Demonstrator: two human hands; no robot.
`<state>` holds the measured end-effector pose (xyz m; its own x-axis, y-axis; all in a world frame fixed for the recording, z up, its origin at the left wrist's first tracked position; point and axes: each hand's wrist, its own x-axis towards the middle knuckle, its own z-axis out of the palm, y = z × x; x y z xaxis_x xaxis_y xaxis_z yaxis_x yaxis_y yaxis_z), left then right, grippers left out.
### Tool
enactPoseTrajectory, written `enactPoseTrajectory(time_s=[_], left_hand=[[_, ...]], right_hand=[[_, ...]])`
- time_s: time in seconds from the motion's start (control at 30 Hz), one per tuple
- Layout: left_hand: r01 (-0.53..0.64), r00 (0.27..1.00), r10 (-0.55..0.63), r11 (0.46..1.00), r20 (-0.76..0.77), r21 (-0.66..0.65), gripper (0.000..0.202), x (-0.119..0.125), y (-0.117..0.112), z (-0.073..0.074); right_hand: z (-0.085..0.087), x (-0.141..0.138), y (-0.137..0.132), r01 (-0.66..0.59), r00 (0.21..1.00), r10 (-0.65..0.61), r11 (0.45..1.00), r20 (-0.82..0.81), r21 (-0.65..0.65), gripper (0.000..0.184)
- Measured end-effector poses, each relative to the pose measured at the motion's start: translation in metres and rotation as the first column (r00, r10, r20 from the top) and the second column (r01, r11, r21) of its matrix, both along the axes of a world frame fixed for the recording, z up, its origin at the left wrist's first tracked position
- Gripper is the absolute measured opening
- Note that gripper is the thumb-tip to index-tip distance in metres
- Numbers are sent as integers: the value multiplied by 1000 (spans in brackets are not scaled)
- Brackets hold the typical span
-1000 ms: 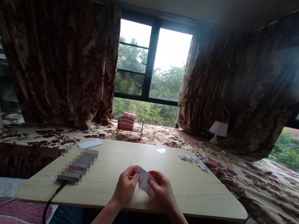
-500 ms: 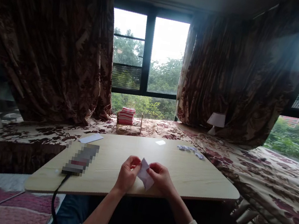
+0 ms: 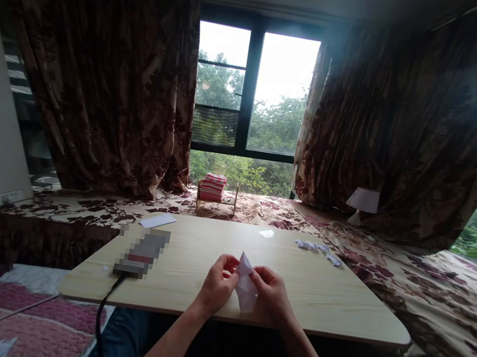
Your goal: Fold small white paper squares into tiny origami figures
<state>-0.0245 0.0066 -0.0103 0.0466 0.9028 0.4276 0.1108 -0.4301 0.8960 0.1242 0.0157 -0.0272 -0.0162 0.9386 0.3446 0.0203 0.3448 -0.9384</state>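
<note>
A small piece of folded white paper (image 3: 246, 292) is held up over the front part of the pale wooden table (image 3: 183, 291). Its upper end comes to a point, and a wider flap hangs below. My left hand (image 3: 219, 282) pinches its left side near the top. From the right, my right hand (image 3: 271, 292) grips the other edge between thumb and fingers. Several small folded white paper pieces (image 3: 318, 250) lie in a row at the table's far right. At the far left rests a flat stack of white paper (image 3: 158, 220).
A blurred-out dark device (image 3: 143, 254) with a black cable (image 3: 102, 314) sits on the table's left. Behind the table, a small rack with striped folded towels (image 3: 212, 187) and a white lamp (image 3: 363, 200) stand on the floral-covered ledge (image 3: 261, 207).
The whole view has swung left, so things appear further right. Between my hands the paper has turned more upright, its point now at the top, and my fingers have come closer together.
</note>
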Motion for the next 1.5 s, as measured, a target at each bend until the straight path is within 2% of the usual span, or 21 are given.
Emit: enactPoseTrajectory(time_s=[0.17, 0.37, 0.53, 0.77, 1.0, 1.3, 1.5], left_hand=[[9, 998, -8, 1000, -56, 22, 34, 3, -5, 1], [-78, 996, 78, 997, -47, 5, 26, 2, -4, 0], [-63, 998, 62, 997, -33, -42, 17, 2, -2, -2], [-124, 992, 124, 991, -4, -59, 14, 1, 0, -2], [-161, 984, 166, 984, 60, -76, 27, -5, -3, 4], [-72, 992, 83, 991, 96, -113, 26, -4, 0, 2], [-59, 993, 71, 991, 95, -122, 25, -2, -2, 2]], right_hand=[[-1, 1, 0, 4, 1000, -4, 1000, 1, 13, 35], [0, 1, -1, -8, 1000, 7, 1000, 16, 26, 34], [1, 1, -3, -14, 999, 12, 999, 35, 36, 33], [4, 0, -6, -28, 996, 25, 999, 88, 33, 33], [7, -5, -11, -54, 992, 50, 998, 113, 27, 35], [3, -3, -6, -40, 994, 42, 999, 102, -25, 39], [-4, -2, -4, -55, 992, 56, 998, 109, -16, 32]])
